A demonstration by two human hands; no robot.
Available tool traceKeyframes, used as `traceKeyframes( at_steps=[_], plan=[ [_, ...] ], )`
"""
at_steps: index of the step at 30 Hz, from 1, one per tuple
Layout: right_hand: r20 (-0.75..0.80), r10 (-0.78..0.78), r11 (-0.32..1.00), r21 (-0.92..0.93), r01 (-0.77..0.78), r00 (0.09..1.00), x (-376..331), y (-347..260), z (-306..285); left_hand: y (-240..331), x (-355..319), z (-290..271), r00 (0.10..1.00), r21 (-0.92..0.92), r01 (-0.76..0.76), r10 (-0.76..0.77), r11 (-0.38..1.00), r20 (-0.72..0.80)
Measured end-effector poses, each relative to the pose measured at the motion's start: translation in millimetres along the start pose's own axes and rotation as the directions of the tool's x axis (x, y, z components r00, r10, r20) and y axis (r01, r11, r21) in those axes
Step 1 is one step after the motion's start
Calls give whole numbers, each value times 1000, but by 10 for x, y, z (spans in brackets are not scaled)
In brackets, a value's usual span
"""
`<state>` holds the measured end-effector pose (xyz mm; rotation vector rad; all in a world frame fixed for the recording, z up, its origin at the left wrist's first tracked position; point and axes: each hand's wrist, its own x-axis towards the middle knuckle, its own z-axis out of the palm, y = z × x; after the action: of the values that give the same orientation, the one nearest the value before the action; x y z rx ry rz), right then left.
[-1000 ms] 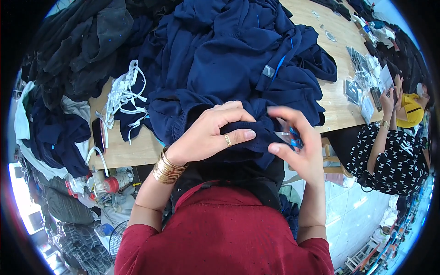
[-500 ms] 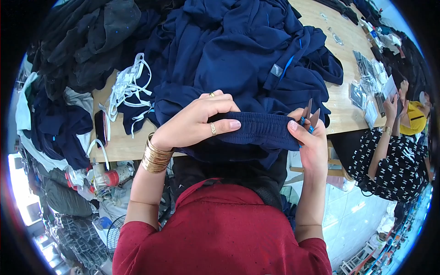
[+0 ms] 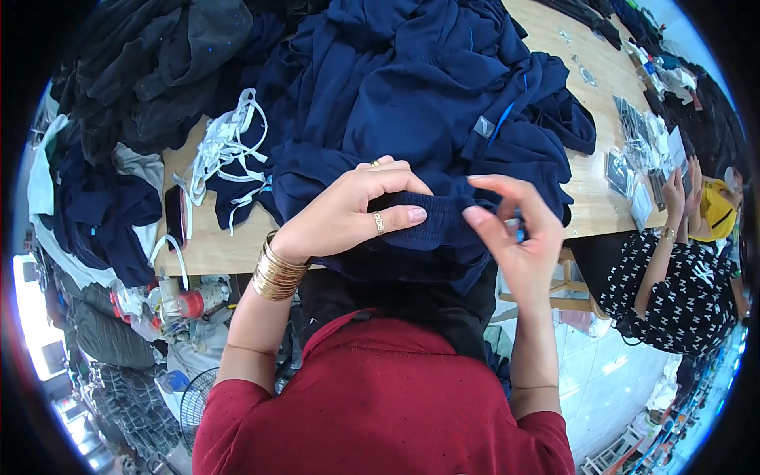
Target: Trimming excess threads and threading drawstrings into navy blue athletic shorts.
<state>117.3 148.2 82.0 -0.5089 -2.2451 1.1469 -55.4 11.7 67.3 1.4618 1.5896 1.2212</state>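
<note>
A navy garment with a gathered elastic waistband (image 3: 431, 223) is held up over the near edge of the table. My left hand (image 3: 344, 210) grips this waistband between thumb and fingers. At the band's right end, my right hand (image 3: 529, 241) has its thumb and forefinger parted close to the cloth. Its other fingers curl around a pair of small thread snips (image 3: 519, 231); only bits of the blue handles show, and the blades are hidden. Behind both hands lies a heap of navy garments (image 3: 419, 103), one with a small grey tag (image 3: 484, 126).
White drawstrings (image 3: 229, 142) lie tangled to the left, beside a phone (image 3: 175, 212). Black garments (image 3: 158, 71) are piled at the far left. On the table (image 3: 590, 202) at right are plastic packets (image 3: 633, 178), where a person in a patterned black top (image 3: 673, 297) works.
My right thumb and forefinger have come off the waistband's right end and moved left, parting. The snips' blades have turned out of sight. My left hand has shifted slightly right.
</note>
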Motion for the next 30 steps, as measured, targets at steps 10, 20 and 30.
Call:
traceKeyframes(
  at_steps=[10,20,30],
  plan=[
    [-221,136,967,240,-81,966,131,95,7,-4,-27,-10,1000,-77,8,-7,997,13],
    [18,-160,983,-89,161,987,-87,15,213,-12,-26,31,999,-27,-21,21,999,-35],
    [65,120,922,363,-136,991,-63,-23,143,54,-40,41,995,56,-60,64,997,-74]
  ],
)
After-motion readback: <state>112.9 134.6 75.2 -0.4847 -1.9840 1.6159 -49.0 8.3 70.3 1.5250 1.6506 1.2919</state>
